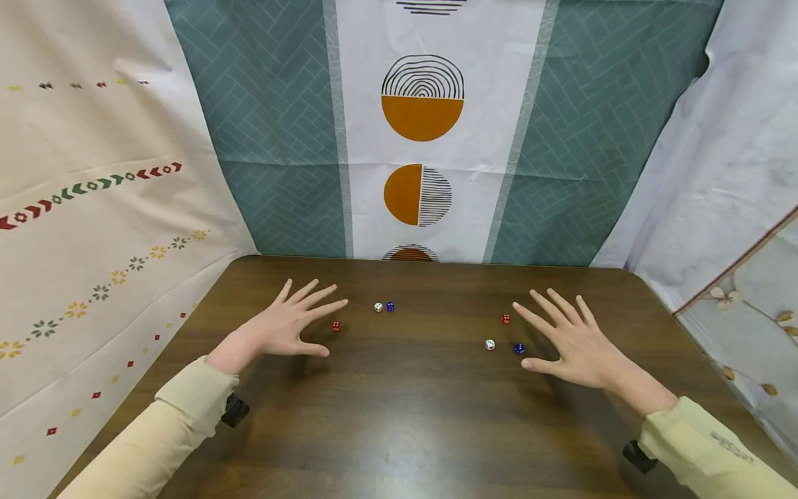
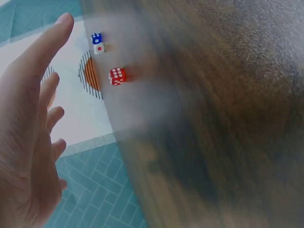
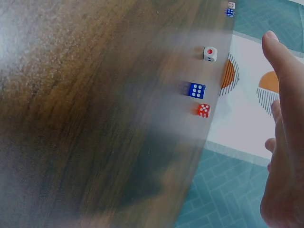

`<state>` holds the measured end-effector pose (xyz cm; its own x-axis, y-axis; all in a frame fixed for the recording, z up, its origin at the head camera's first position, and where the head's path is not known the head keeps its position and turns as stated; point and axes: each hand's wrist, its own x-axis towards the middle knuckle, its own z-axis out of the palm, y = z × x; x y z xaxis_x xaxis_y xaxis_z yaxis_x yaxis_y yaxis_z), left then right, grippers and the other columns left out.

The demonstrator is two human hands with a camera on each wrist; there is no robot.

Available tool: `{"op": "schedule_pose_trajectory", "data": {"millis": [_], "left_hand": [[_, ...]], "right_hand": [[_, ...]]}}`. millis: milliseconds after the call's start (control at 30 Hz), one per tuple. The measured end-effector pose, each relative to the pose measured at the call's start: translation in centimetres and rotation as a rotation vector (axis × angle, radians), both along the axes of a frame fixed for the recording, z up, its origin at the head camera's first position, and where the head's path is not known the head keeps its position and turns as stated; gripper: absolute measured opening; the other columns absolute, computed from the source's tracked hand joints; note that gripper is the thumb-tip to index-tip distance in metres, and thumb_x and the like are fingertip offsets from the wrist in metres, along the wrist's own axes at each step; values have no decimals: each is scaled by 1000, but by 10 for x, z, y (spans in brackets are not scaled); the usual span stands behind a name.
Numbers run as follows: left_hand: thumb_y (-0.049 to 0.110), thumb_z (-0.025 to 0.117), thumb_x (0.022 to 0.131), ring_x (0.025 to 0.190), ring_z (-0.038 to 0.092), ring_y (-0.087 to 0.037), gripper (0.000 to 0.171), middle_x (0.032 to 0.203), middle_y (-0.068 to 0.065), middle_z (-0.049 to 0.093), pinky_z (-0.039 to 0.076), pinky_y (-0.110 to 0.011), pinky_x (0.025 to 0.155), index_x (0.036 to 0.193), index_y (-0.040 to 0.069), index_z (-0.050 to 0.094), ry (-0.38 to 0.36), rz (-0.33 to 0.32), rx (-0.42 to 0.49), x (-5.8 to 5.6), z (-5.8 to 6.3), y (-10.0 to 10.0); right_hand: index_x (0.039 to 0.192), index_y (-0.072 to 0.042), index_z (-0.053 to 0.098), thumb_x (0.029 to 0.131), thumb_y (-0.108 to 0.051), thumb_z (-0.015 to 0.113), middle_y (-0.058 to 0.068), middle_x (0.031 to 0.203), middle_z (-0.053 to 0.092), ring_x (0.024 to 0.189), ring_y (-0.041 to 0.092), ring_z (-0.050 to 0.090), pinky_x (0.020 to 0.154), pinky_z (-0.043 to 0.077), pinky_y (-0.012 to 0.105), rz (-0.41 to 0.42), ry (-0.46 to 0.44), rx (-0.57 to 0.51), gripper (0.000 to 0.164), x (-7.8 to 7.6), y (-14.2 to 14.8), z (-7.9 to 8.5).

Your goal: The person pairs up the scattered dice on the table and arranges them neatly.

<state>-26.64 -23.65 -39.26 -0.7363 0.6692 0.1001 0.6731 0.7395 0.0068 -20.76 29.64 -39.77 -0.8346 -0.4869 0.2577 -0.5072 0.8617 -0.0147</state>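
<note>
My left hand (image 1: 288,324) hovers over the left part of the table with its fingers spread, holding nothing. Just right of its fingers lies a red die (image 1: 336,326); a white die (image 1: 378,307) and a blue die (image 1: 391,306) sit side by side farther back. Over on the right, my right hand (image 1: 572,341) is also spread and holds nothing. Near its thumb is another blue die (image 1: 519,348), with a second white die (image 1: 490,344) to the left and a second red die (image 1: 506,319) behind. Both wrist views show the hands apart from the dice.
The brown wooden table (image 1: 399,416) has rounded back corners. A green and white patterned cloth (image 1: 424,152) hangs behind its back edge. Pale cloths hang at the left (image 1: 112,208) and right. A dark wrist device (image 1: 235,410) sits under the left cuff.
</note>
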Motion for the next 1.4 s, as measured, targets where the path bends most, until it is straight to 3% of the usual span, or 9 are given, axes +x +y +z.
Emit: {"op": "schedule_pose_trajectory", "data": {"millis": [300,533,700,933,1400], "left_hand": [[62,69,82,152,19,-39,88,166,-4,23,9,-75,113,155,33,30,-50,20,19,-4,-2,-1],[52,71,85,149,28,-39,84,164,-8,27,17,-74,111,155,28,32,-70,12,25,-9,-4,0],[48,71,87,143,39,-38,82,158,-14,37,29,-67,111,155,22,33,-87,1,40,-12,-6,-1],[47,69,89,132,50,-36,74,146,-13,48,43,-58,104,152,21,39,-136,44,91,-18,-15,-5],[32,72,90,113,58,-26,44,121,-7,62,48,-49,98,128,11,63,-163,42,234,-24,-35,0]], "right_hand": [[155,-31,30,84,-62,66,9,165,23,150,39,19,115,9,69,25,36,-14,86,-3,-2,0],[155,-32,31,84,-61,67,8,165,23,151,37,19,113,13,69,31,41,-17,85,-5,-4,0],[155,-30,31,85,-60,66,9,164,22,150,39,20,112,13,70,43,24,-25,83,-6,-8,2],[156,-30,30,86,-59,66,10,165,22,150,40,20,112,13,70,43,-3,-33,83,-7,-13,2],[155,-31,30,87,-59,66,8,165,21,151,37,17,112,12,69,59,-16,-53,82,-5,-22,-1]]}}
